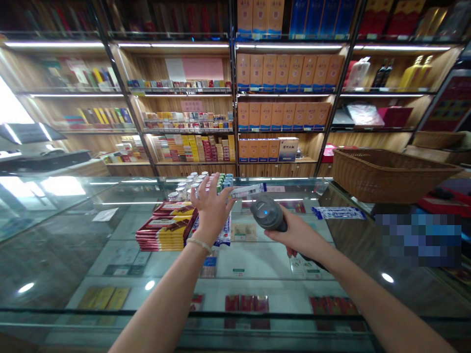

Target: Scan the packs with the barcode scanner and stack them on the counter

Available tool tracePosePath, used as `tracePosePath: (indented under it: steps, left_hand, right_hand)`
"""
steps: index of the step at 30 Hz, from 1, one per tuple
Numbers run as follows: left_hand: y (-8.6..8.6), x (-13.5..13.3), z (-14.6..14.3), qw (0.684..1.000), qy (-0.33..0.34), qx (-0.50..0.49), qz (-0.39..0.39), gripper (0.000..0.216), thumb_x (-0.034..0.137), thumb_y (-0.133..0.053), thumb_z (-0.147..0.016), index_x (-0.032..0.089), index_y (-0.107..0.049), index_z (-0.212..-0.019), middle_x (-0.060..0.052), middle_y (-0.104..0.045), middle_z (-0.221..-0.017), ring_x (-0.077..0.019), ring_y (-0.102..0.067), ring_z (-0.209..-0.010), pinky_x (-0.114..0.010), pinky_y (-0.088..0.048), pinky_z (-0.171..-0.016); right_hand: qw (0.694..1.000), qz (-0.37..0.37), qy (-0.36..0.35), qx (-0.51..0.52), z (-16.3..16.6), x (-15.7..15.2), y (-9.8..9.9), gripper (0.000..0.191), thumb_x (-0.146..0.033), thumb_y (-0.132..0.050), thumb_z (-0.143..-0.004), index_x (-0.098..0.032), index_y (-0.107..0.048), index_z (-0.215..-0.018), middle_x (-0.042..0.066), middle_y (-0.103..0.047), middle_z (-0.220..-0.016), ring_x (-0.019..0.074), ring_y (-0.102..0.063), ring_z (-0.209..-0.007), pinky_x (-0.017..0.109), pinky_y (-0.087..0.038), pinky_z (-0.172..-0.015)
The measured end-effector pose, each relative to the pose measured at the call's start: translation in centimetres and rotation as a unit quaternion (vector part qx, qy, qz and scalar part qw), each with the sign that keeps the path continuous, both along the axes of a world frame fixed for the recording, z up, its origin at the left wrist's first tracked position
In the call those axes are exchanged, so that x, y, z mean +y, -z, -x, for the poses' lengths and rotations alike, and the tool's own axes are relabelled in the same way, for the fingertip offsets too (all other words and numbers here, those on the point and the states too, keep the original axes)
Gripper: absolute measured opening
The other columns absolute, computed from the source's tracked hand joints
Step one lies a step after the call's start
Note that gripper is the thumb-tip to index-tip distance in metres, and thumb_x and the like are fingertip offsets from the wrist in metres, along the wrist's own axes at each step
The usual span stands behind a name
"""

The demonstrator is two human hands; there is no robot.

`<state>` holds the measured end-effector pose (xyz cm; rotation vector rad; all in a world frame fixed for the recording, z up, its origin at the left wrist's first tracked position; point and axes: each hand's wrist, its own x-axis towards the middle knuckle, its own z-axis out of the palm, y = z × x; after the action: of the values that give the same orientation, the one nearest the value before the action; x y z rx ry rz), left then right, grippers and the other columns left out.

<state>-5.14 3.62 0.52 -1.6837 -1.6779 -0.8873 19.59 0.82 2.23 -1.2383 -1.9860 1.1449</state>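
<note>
My left hand (pixel 211 206), with a pale bracelet at its wrist, holds a slim white-and-blue snack packet (pixel 250 190) by one end at the thumb. A barcode shows on the packet, while the other fingers stand raised and spread. My right hand (pixel 294 230) is wrapped round a dark barcode scanner (pixel 267 213), its rounded head close below the packet. Beside and partly behind my left hand lie stacked red-and-yellow chocolate packs (pixel 165 225) and some blue-and-white packets (pixel 225 235). Two similar blue-and-white packets (pixel 338 213) lie farther right on the glass counter (pixel 265 262).
White-lidded jars (pixel 184 189) and small green tubs (pixel 224 181) stand behind the chocolate stack. A wicker basket (pixel 390 176) sits at the right on the counter. Wooden shelves with orange boxes (pixel 287 73) rise beyond. A white slip (pixel 105 214) lies at left.
</note>
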Motion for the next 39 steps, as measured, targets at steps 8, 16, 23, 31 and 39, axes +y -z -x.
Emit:
tracePosePath:
  steps: [8,16,23,31,39]
  left_hand:
    - [0.3,0.2,0.2,1.0,0.01,-0.008,-0.013,0.021,0.04,-0.069,-0.09,0.032,-0.074,-0.109,-0.006,-0.045,-0.163,-0.0373,-0.032,-0.151,-0.067,-0.009,-0.122]
    - [-0.1,-0.1,-0.1,1.0,0.006,-0.014,0.003,0.021,0.039,-0.071,-0.089,0.032,-0.074,-0.109,-0.007,-0.046,-0.162,-0.0395,-0.033,-0.151,-0.069,-0.012,-0.12]
    - [-0.1,-0.1,-0.1,1.0,-0.001,0.0,0.003,0.023,0.039,-0.072,-0.089,0.033,-0.074,-0.111,-0.009,-0.046,-0.162,-0.0398,-0.033,-0.151,-0.07,-0.014,-0.119]
    - [0.0,0.0,0.0,1.0,0.008,-0.01,-0.004,0.022,0.04,-0.071,-0.089,0.033,-0.074,-0.109,-0.008,-0.046,-0.162,-0.0393,-0.032,-0.151,-0.069,-0.013,-0.12]
    - [0.0,0.1,0.0,1.0,0.011,-0.009,-0.004,0.021,0.039,-0.071,-0.089,0.033,-0.074,-0.109,-0.008,-0.047,-0.162,-0.0395,-0.032,-0.151,-0.069,-0.012,-0.12]
  right_hand:
    - [0.999,-0.014,0.025,-0.039,0.2,-0.1,0.2,0.036,-0.033,-0.073,-0.083,-0.023,-0.062,-0.116,-0.003,-0.069,-0.07,0.0098,-0.054,-0.035,0.02,-0.037,-0.032]
    - [0.999,-0.018,0.023,-0.019,0.3,-0.2,-0.1,0.055,-0.03,-0.073,-0.081,-0.025,-0.054,-0.132,-0.002,-0.07,-0.078,0.0097,-0.054,-0.035,0.021,-0.04,-0.032]
    - [0.999,-0.003,0.028,-0.02,0.3,-0.3,0.0,0.063,-0.034,-0.074,-0.081,-0.028,-0.046,-0.137,-0.003,-0.07,-0.082,0.0094,-0.054,-0.035,0.021,-0.04,-0.032]
    - [0.981,-0.178,0.057,-0.058,-0.6,1.2,0.1,0.04,-0.031,-0.071,-0.078,-0.023,-0.056,-0.114,0.005,-0.071,-0.104,0.0204,-0.07,-0.085,0.03,-0.053,-0.072]
    - [0.941,-0.278,0.088,-0.17,-1.9,3.3,1.0,0.042,-0.035,-0.069,-0.078,-0.022,-0.059,-0.116,0.007,-0.059,-0.122,0.026,-0.065,-0.109,0.035,-0.052,-0.088]
